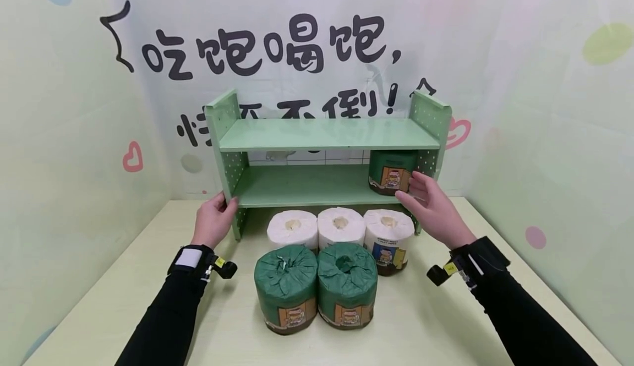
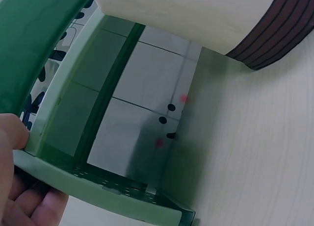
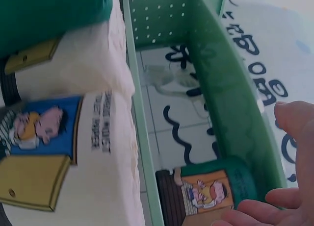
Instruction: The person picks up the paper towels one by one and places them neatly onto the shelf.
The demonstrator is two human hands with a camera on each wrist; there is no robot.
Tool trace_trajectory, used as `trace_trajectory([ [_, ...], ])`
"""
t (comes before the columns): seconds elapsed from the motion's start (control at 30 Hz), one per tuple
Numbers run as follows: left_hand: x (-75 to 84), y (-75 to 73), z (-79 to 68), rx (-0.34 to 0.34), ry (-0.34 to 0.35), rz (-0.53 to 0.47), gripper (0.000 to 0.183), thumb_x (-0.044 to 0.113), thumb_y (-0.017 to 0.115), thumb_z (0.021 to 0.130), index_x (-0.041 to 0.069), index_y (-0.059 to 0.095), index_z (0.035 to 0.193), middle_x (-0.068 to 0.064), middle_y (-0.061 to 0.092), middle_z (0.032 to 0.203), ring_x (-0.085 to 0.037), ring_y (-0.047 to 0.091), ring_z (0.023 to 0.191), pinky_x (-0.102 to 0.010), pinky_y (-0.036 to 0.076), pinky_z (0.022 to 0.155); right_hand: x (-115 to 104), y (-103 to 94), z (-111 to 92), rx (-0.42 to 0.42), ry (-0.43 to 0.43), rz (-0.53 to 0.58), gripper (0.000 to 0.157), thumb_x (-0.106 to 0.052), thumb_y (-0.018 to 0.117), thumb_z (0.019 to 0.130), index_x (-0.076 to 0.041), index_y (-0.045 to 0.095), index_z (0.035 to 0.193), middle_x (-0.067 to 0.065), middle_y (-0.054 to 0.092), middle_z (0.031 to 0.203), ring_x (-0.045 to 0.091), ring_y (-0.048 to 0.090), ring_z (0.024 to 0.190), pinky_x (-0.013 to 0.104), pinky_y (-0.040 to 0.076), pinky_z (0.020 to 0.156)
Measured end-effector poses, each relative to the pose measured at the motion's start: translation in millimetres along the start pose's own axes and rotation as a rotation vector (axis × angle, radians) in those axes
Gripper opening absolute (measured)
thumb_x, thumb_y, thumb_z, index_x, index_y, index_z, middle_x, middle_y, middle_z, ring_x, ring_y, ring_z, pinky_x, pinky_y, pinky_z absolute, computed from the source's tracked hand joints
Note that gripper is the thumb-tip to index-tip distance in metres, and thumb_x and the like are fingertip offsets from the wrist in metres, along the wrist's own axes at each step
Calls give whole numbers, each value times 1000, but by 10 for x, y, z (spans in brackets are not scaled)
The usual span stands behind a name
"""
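A light green two-tier shelf rack (image 1: 329, 134) stands at the back of the table. My left hand (image 1: 214, 222) grips its left side panel, with the thumb inside and the fingers behind in the left wrist view. On the lower board, at the right end, sits a green-wrapped toilet roll (image 1: 393, 171). Beside it my right hand (image 1: 432, 207) is spread, fingers extended at the roll's right side; whether they touch it I cannot tell. In the right wrist view the same toilet roll (image 3: 208, 191) shows its printed picture, near the fingers.
In front of the rack stand white toilet rolls (image 1: 342, 225) in a row. Two green-wrapped toilet rolls (image 1: 346, 283) stand nearer, side by side. A printed wall cloth (image 1: 307, 3) hangs behind, and side walls border the pale table (image 1: 421, 327).
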State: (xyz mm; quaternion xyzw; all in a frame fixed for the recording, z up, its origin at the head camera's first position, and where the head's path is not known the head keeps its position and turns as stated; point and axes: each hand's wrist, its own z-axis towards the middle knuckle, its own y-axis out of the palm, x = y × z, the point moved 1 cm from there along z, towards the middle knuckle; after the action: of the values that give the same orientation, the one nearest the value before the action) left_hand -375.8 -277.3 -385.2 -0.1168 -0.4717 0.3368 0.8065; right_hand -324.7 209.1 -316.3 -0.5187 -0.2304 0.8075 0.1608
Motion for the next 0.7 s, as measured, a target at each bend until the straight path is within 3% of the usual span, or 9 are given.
trace_trajectory([
  [0.4, 10, -13, 15, 6, 3, -4, 34, 30, 54, 103, 1, 68, 113, -16, 70, 102, -21, 60, 79, -22, 47, 56, -192, 146, -450, 1, -150, 60, 62, -28, 59, 103, -5, 27, 151, 8, 39, 147, 22, 39, 130, 53, 36, 105],
  [0.7, 2, 9, -3, 8, 2, -1, 33, 29, 55, 103, 2, 68, 116, -17, 70, 105, -20, 61, 80, -22, 47, 54, -242, 308, -679, -61, -222, 146, 55, -14, 59, 103, -9, 31, 150, 5, 40, 146, 21, 40, 129, 46, 38, 104],
])
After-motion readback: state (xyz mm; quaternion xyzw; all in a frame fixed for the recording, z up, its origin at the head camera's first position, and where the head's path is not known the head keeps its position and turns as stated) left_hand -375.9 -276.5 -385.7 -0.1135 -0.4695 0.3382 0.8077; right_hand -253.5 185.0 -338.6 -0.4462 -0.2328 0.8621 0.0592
